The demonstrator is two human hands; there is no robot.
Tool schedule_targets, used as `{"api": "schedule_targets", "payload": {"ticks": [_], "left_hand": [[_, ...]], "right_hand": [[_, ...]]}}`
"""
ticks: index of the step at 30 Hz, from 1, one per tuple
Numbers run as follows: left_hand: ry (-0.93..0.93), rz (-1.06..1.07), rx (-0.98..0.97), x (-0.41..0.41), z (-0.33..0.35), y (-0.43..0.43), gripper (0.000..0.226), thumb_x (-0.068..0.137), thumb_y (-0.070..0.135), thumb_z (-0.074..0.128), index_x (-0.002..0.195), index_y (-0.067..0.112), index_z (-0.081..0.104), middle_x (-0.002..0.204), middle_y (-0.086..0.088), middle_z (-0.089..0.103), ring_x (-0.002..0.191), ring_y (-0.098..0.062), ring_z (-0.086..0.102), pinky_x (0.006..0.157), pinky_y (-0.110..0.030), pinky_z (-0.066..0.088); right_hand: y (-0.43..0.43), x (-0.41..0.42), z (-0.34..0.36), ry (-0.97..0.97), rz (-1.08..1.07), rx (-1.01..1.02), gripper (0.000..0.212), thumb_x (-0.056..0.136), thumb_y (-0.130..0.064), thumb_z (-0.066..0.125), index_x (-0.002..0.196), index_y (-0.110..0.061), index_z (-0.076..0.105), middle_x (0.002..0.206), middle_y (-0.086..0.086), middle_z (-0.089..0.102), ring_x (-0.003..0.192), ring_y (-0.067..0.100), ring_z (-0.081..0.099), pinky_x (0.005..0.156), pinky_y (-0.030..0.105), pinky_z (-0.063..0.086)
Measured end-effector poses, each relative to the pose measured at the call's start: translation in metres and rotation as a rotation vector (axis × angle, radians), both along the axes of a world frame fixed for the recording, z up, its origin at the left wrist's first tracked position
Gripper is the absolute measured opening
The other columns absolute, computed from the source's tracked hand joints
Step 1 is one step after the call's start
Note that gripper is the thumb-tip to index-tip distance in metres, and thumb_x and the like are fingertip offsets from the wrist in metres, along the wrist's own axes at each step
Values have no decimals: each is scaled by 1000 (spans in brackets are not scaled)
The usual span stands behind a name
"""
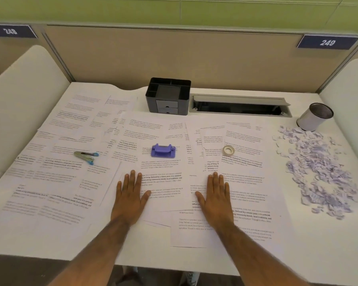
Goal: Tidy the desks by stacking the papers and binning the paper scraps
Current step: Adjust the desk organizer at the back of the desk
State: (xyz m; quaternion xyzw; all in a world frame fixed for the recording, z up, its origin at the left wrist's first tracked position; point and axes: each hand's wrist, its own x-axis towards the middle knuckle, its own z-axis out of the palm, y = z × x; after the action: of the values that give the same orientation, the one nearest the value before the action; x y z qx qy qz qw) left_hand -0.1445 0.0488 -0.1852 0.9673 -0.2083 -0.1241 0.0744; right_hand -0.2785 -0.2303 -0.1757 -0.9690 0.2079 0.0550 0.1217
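Several printed paper sheets [56, 182] lie scattered and overlapping across the white desk [310, 244]. A heap of small torn paper scraps [318, 172] covers the desk's right side. My left hand [130, 199] lies flat, palm down, on sheets near the front middle. My right hand [215, 199] lies flat the same way a little to the right, on other sheets. Both hands have straight fingers and hold nothing.
On the papers sit a purple hole punch [163, 151], a stapler with blue ends [86, 156] and a tape roll [228, 150]. A black organiser [167, 96], an open cable slot [240, 106] and a mesh cup [315, 116] stand at the back. Partitions close three sides.
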Motion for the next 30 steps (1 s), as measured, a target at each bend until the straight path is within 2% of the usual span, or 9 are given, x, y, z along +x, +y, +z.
{"api": "schedule_targets", "payload": {"ticks": [5, 9, 14, 17, 19, 23, 25, 28, 30], "left_hand": [[13, 17, -23, 5, 11, 10, 95, 81, 77, -25, 157, 21, -22, 165, -1, -29, 155, -20, -22, 127, -43, -10], [6, 44, 5, 29, 25, 35, 94, 74, 77, -34, 151, 24, -34, 162, 0, -38, 152, -21, -29, 127, -43, -12], [-8, 115, -2, 65, 36, 80, 101, 72, 79, -33, 153, 18, -29, 163, -3, -33, 154, -24, -23, 127, -45, -8], [-25, 180, -31, 85, 40, 110, 104, 70, 78, -36, 151, 14, -30, 161, -4, -32, 155, -23, -21, 127, -42, -11], [-44, 216, -38, 99, 40, 128, 100, 75, 77, -31, 152, 13, -28, 162, -6, -30, 156, -24, -18, 127, -41, -11], [-58, 249, 2, 126, 35, 161, 87, 95, 66, 4, 155, 10, -26, 166, -9, -27, 156, -25, -17, 128, -42, -7], [-58, 239, 44, 139, 30, 174, 84, 101, 62, 13, 155, 10, -25, 167, -10, -24, 156, -26, -18, 127, -43, -8], [-32, 217, 71, 154, 23, 186, 82, 102, 62, 13, 154, 11, -25, 168, -10, -22, 155, -27, -19, 127, -45, -10], [-24, 199, 75, 157, 16, 190, 81, 98, 65, 3, 153, 13, -26, 167, -10, -24, 155, -27, -20, 127, -45, -9]], "right_hand": [[19, 23, 7, -20, 52, 0, 79, 96, -63, -4, 159, -14, -11, 168, 5, -16, 154, 21, -18, 123, 37, -12], [47, 50, 14, -40, 84, -3, 76, 98, -60, -2, 159, -17, -9, 168, 5, -14, 155, 21, -15, 121, 33, -17], [90, 89, 24, -4, 183, 19, 79, 92, -60, -12, 161, -23, -10, 167, 3, -18, 154, 18, -17, 119, 29, -23], [122, 115, 30, 30, 261, 29, 68, 103, -56, 6, 162, -23, -5, 169, 1, -12, 156, 17, -12, 121, 29, -19], [144, 135, 34, 33, 311, 49, 64, 107, -49, 19, 162, -22, 3, 170, 2, -3, 157, 18, -4, 121, 30, -13], [189, 174, 48, 38, 374, 43, 58, 107, -47, 29, 158, -20, 26, 168, 4, 16, 155, 22, 13, 122, 32, -5], [212, 195, 56, 43, 408, 57, 54, 107, -44, 34, 155, -19, 34, 165, 5, 27, 152, 24, 23, 124, 32, 3], [243, 225, 65, 25, 454, 61, 49, 106, -41, 41, 148, -16, 44, 155, 6, 44, 141, 25, 40, 123, 35, 18], [263, 240, 64, 13, 461, 32, 50, 104, -44, 46, 145, -16, 48, 150, 6, 49, 137, 25, 45, 121, 38, 23]]}}
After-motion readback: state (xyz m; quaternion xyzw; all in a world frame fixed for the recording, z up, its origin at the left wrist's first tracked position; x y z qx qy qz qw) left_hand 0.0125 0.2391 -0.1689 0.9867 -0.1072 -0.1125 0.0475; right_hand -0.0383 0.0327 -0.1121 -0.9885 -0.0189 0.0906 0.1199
